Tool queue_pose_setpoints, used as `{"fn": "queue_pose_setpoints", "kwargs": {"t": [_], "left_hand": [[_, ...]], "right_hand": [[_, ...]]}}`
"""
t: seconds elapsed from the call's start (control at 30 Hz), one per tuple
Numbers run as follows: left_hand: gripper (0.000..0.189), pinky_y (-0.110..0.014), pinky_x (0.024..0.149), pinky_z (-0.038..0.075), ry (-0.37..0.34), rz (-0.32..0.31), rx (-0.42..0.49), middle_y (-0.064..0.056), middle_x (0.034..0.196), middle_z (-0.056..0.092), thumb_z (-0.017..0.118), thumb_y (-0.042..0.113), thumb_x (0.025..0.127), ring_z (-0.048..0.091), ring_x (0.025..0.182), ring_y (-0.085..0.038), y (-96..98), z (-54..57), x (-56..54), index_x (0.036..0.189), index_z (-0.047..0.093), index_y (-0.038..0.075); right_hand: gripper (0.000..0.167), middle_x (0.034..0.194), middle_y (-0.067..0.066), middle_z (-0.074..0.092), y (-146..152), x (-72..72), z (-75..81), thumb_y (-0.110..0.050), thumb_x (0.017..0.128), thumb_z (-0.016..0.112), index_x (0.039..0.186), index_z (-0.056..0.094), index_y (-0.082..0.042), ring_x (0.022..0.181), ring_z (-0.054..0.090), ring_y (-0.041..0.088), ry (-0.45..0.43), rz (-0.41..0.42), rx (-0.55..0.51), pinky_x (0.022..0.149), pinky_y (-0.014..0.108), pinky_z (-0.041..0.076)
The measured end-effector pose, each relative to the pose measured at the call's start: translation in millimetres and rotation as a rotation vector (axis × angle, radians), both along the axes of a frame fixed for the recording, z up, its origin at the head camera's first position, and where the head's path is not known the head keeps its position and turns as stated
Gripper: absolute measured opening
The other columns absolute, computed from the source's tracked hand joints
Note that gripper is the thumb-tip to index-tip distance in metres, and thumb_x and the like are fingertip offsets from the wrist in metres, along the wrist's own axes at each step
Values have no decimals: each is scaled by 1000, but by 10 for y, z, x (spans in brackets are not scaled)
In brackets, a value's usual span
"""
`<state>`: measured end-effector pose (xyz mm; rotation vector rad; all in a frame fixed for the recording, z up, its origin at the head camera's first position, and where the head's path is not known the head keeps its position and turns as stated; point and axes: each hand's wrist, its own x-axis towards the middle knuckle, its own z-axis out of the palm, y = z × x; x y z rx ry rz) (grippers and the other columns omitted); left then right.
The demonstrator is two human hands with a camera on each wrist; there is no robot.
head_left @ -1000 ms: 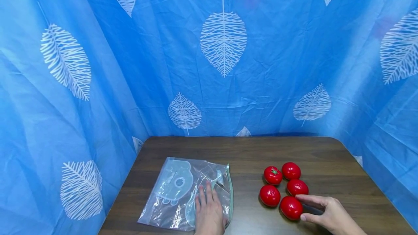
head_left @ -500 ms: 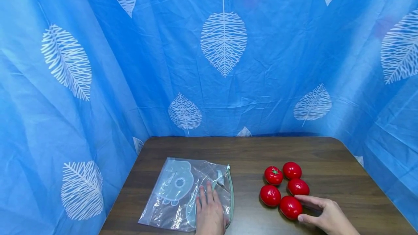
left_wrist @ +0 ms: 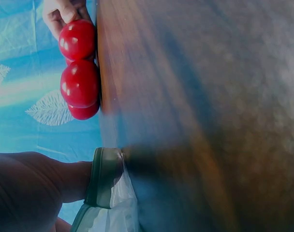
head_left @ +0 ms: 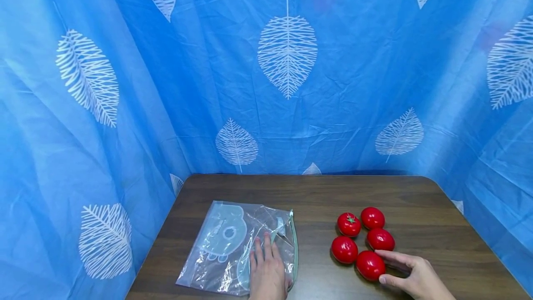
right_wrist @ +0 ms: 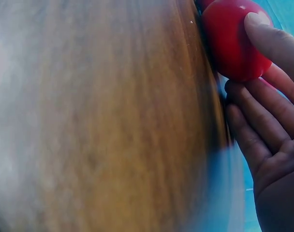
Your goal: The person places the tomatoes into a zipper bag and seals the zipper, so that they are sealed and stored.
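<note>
My left hand point(head_left: 268, 270) lies with straight fingers on a clear plastic zip bag point(head_left: 216, 272) printed with a pale green cartoon figure. The bag's green zip edge point(left_wrist: 95, 181) shows by the thumb in the left wrist view. On the right, my right hand point(head_left: 416, 274) grips the nearest red tomato point(head_left: 370, 265), its thumb point(right_wrist: 272, 41) on one side and index finger on the other. That tomato still rests on the table among several others, including a tomato with a green stem top point(head_left: 348, 224) and a tomato by the index finger point(head_left: 381, 239).
The dark wooden table point(head_left: 316, 193) has rounded far corners. Behind and at both sides hangs a blue curtain point(head_left: 200, 59) with white leaf prints. A further tomato point(head_left: 344, 250) sits left of the gripped one, another tomato point(head_left: 372, 218) at the group's back.
The right hand's thumb has closed in slightly on the nearest tomato. My left hand and the bag have stayed in place.
</note>
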<state>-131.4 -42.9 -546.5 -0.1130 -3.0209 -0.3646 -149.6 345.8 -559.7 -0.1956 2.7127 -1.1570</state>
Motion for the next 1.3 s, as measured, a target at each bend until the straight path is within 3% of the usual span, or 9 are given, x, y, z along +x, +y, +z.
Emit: {"fn": "queue_pose_setpoints", "kwargs": {"t": [0.2,0.37,0.5,0.7,0.8,0.93,1.07,1.17,1.3], "left_hand": [[107,-70,122,39,13,-12,5,-31,169,40,104,34,65,38,156,-58,15,-10,-2,149,55,-9],[106,-70,122,39,13,-20,-8,-31,168,40,104,35,66,37,156,-58,15,-2,2,149,55,-10],[106,-70,122,40,2,-22,-11,-32,168,40,104,35,66,36,156,-58,9,5,-2,148,55,-10],[107,-69,122,40,-4,-25,-17,-32,168,40,104,37,66,37,156,-58,14,3,-5,149,54,-10],[107,-69,122,40,-10,-25,-13,-32,168,40,104,37,67,37,156,-58,15,-1,-2,149,54,-10],[108,-70,122,40,-9,-25,-13,-32,168,40,104,37,66,37,156,-58,12,-7,-1,149,54,-11],[108,-69,122,40,0,-20,-17,-32,168,40,104,37,67,37,156,-58,12,-8,-3,150,54,-11],[108,-68,122,40,3,-13,-17,-31,168,41,104,37,67,37,156,-57,11,-7,-1,150,54,-10],[109,-68,123,40,-4,-7,-19,-30,169,40,104,38,67,37,157,-56,15,-5,2,151,53,-10]], "right_hand": [[63,135,19,77,37,19,29,-34,94,88,145,69,-3,112,79,22,-17,11,20,86,30,66],[65,135,23,76,62,27,131,-33,95,87,148,67,-2,110,77,32,-48,10,15,84,32,66],[67,137,24,74,40,23,215,-33,93,89,148,66,-2,112,76,35,-20,8,16,84,31,67],[72,141,28,71,-52,-1,328,-30,91,91,150,64,0,118,75,42,-15,31,-73,86,37,68],[68,140,26,72,-150,-24,380,-28,91,90,148,66,-1,117,77,35,12,59,-104,86,32,68],[60,137,21,75,-329,-70,451,-28,91,90,144,71,-5,112,78,16,88,96,-118,86,24,65],[56,135,14,78,-498,-144,509,-31,91,90,140,74,-11,112,75,5,152,123,-115,88,27,66],[55,136,13,77,-610,-206,531,-32,91,90,141,75,-14,113,75,5,168,150,-138,92,33,67],[56,139,12,76,-769,-283,545,-30,90,91,142,74,-15,119,75,16,160,182,-196,94,35,66]]}}
